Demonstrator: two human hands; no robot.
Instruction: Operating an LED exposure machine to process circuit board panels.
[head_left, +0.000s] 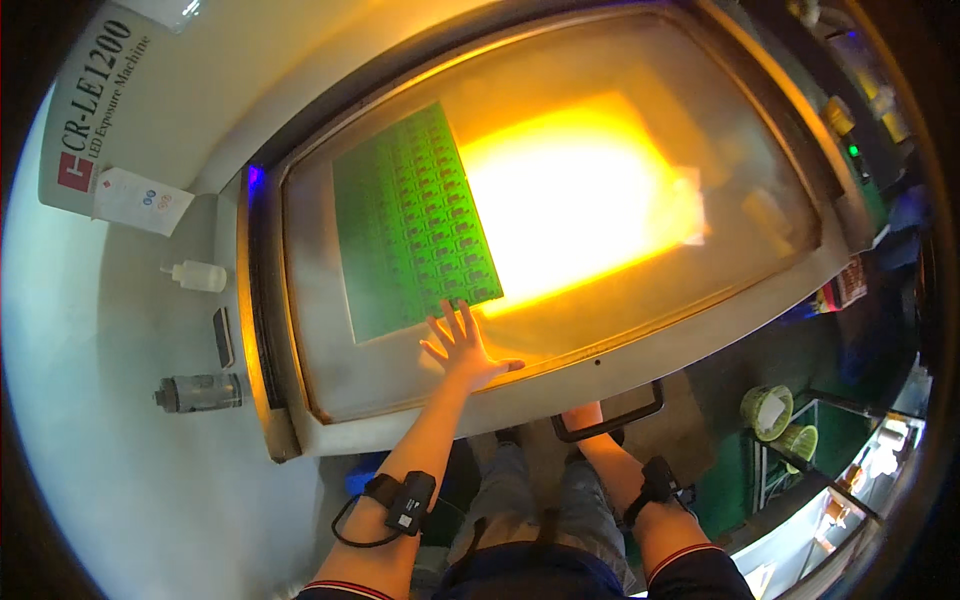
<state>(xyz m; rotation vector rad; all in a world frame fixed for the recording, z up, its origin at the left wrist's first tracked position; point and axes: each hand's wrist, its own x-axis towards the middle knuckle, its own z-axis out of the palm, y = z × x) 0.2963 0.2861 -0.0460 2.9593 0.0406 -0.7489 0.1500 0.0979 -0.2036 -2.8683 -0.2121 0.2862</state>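
A green circuit board panel (420,220) with rows of dark patterns lies on the pale bed (600,310) of a large framed machine. My left hand (463,350) is open, fingers spread, its fingertips at the panel's near edge. Right of the panel, a bright yellow-white glow (570,190) covers the bed and washes out detail. My right hand (583,411) reaches below the machine's front frame (530,400), beside a black bar handle (620,422). The frame hides its fingers, so its grip cannot be seen.
On the pale surface at left are a white bottle (200,276), a phone-like flat object (222,337) and a clear bottle (200,393). A paper card (143,200) hangs on the machine's side. Green baskets (768,412) stand on a rack at lower right.
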